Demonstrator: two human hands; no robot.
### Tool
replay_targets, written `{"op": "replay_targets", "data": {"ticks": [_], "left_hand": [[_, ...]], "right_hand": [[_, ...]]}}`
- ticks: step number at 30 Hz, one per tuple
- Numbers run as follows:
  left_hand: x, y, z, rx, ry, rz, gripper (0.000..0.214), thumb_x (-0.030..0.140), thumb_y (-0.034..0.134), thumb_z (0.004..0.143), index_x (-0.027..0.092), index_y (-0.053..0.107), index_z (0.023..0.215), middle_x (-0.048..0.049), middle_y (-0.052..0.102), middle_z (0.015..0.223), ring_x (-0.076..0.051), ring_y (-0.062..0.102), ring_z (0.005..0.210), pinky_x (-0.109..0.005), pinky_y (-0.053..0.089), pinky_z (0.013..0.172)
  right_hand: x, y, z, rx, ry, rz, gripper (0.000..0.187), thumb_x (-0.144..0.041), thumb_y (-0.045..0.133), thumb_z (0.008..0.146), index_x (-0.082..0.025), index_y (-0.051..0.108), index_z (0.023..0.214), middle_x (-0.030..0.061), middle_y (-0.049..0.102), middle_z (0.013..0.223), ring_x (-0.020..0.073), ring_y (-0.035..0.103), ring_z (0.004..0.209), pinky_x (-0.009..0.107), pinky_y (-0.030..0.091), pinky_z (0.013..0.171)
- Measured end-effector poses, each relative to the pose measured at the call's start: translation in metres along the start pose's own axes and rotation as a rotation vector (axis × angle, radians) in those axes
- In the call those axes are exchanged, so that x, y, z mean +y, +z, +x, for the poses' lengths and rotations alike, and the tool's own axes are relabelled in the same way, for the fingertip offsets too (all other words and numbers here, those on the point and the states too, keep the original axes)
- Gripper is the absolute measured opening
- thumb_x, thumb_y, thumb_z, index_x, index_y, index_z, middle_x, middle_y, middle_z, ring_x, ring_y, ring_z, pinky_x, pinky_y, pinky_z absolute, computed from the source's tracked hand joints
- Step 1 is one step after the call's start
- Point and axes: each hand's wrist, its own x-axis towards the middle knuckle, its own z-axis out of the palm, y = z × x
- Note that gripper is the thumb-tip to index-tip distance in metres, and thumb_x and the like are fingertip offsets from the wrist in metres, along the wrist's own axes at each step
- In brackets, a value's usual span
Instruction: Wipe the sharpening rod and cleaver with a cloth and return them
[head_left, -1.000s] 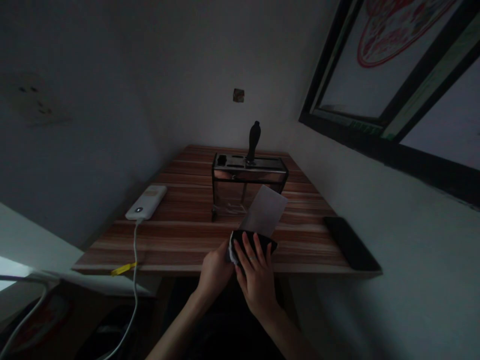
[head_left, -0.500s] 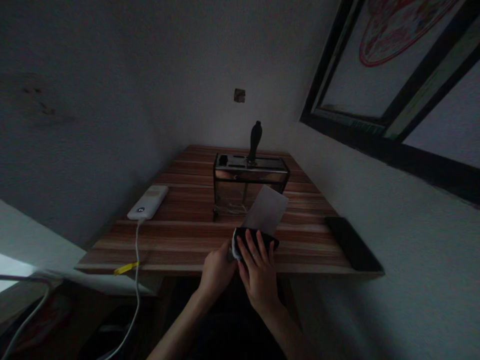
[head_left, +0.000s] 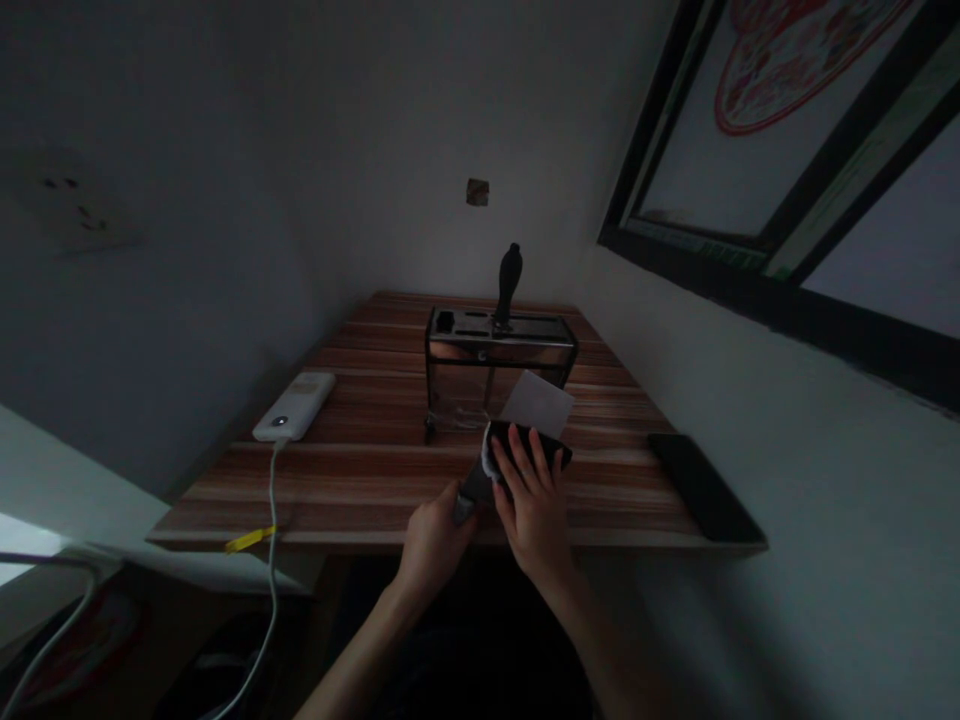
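A cleaver with a broad pale blade [head_left: 538, 400] points up and to the right over the near half of the table. My left hand [head_left: 436, 540] is closed around its handle at the lower end. Across the blade lies a black cloth [head_left: 502, 433] with a whitish edge. My right hand [head_left: 536, 505] presses this cloth onto the blade, fingers stretched and slightly spread over it. Just beyond the blade tip stands a knife rack [head_left: 501, 352] with a metal slotted top and clear sides. One black-handled tool [head_left: 510, 280] sticks up from it.
On the wood-grain table [head_left: 360, 480], a white power bank [head_left: 295, 406] lies at left with a white cable [head_left: 274, 560] running over the front edge. A yellow tag [head_left: 250, 540] hangs by the cable. A black phone-like slab [head_left: 705, 487] lies at the right edge. Walls enclose both sides.
My right hand and the cloth have slid up the blade, away from my left hand. More of the blade near the handle shows now. My left hand has barely moved.
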Motion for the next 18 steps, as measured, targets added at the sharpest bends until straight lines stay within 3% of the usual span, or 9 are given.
{"op": "replay_targets", "data": {"ticks": [18], "left_hand": [[-0.001,0.0,0.0,0.002,-0.029,0.035,0.015,0.032,0.052,0.084,0.02,0.059,0.09,-0.006,0.071,0.079,-0.021,0.067,0.076,-0.023,0.037,0.06]], "right_hand": [[0.037,-0.018,0.059,0.075,0.037,-0.065,0.047,-0.031,0.031,0.095,-0.024,0.028,0.142,0.0013,0.019,0.151,0.0231,0.003,0.14,0.053,0.011,0.111]]}}
